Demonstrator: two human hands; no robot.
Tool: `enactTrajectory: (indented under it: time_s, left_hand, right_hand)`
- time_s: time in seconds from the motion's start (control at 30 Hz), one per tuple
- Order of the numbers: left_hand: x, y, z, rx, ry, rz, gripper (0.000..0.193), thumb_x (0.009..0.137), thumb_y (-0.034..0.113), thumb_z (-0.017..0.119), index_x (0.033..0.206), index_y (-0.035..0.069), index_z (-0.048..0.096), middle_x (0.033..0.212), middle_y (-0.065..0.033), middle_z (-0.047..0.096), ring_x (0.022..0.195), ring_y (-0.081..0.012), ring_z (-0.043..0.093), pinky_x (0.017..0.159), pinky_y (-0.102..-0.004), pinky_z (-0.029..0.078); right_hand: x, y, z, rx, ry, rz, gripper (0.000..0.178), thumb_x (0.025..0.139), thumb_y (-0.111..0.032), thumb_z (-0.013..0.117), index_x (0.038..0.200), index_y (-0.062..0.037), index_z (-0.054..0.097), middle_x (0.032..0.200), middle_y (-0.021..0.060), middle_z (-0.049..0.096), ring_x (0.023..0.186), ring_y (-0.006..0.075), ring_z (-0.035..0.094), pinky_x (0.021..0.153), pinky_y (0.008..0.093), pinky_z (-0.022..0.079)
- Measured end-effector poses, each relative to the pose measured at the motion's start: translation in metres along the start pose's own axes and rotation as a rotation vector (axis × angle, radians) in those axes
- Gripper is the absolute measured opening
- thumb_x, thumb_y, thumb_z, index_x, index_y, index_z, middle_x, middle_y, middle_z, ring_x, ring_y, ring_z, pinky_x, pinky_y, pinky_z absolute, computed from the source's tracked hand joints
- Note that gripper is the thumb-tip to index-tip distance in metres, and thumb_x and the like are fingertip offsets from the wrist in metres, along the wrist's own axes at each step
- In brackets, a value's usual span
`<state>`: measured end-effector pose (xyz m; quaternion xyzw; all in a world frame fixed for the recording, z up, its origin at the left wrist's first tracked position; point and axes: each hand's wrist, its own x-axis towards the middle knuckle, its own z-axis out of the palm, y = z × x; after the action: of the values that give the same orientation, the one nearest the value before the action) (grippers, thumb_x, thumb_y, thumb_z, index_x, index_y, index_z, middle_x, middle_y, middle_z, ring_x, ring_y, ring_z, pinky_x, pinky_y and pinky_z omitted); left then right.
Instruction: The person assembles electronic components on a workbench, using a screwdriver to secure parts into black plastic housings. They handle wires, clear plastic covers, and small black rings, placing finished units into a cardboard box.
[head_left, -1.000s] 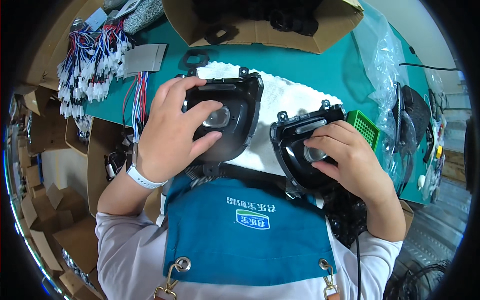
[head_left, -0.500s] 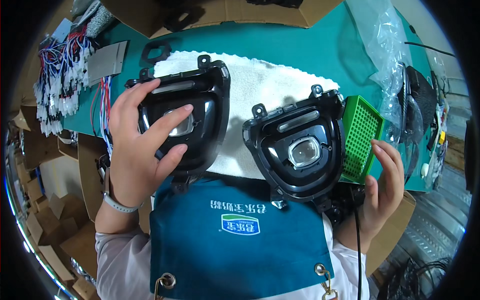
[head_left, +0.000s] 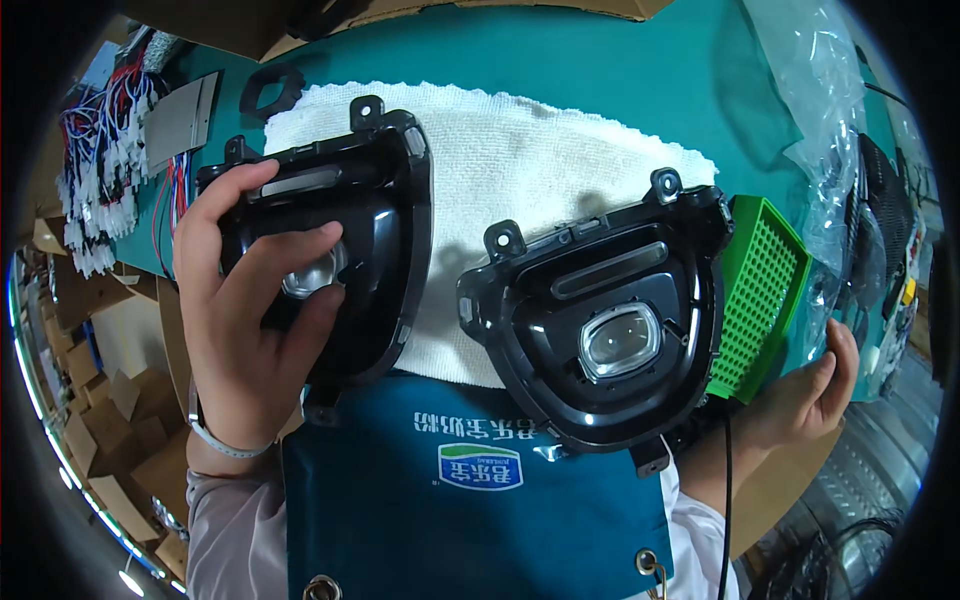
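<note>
Two black lamp housings, each with a clear square lens, lie on a white towel (head_left: pixel 480 130). Over the left lamp housing (head_left: pixel 385 240) is my left hand (head_left: pixel 245 290), its fingers apart and bent. The forefinger and thumb hover at or touch the lens, while another fingertip reaches the light strip above it. I cannot tell how firmly they touch. The right lamp housing (head_left: pixel 540 350) sits tilted at the towel's near edge, with no hand on it. My right hand (head_left: pixel 815 390) is beyond the green tray, fingers extended, with nothing visible in it.
A green perforated tray (head_left: pixel 765 290) stands right of the right housing. Clear plastic wrap (head_left: pixel 815 110) and a dark patterned part (head_left: pixel 885 210) lie farther right. Bundled wires with white connectors (head_left: pixel 105 170) hang at the far left. A cardboard box (head_left: pixel 430 14) spans the back.
My right hand has moved right and down, away from the tray's edge. My left hand stays over the left housing, its thumb and forefinger now closer together. The view has shifted slightly.
</note>
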<state>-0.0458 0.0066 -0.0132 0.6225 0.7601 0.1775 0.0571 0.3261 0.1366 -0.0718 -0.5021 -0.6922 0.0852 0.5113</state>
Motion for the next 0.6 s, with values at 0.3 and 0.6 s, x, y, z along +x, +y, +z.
enactTrajectory:
  time_s: [0.3,0.6]
  left_hand:
    - [0.000,-0.001,0.002,-0.075,-0.038,-0.079,0.031,0.059,0.001,0.063,0.090,0.005,0.065,0.127,-0.0171,0.044,0.116,-0.0313,0.043,0.095,-0.0378,0.037]
    - [-0.005,-0.005,0.008,-0.062,0.022,-0.069,0.032,0.063,0.013,0.065,0.094,0.004,0.063,0.127,-0.0191,0.045,0.115,-0.0322,0.046,0.096,-0.0383,0.037]
  right_hand:
    - [-0.005,0.010,0.001,0.135,-0.064,0.030,0.026,0.090,-0.012,0.045,0.101,0.0080,0.058,0.100,0.0188,0.060,0.098,0.0257,0.054,0.093,0.0385,0.036]
    - [-0.006,0.010,0.002,0.089,-0.121,0.013,0.029,0.093,-0.016,0.044,0.101,0.0083,0.057,0.100,0.0191,0.059,0.097,0.0256,0.054,0.092,0.0384,0.037]
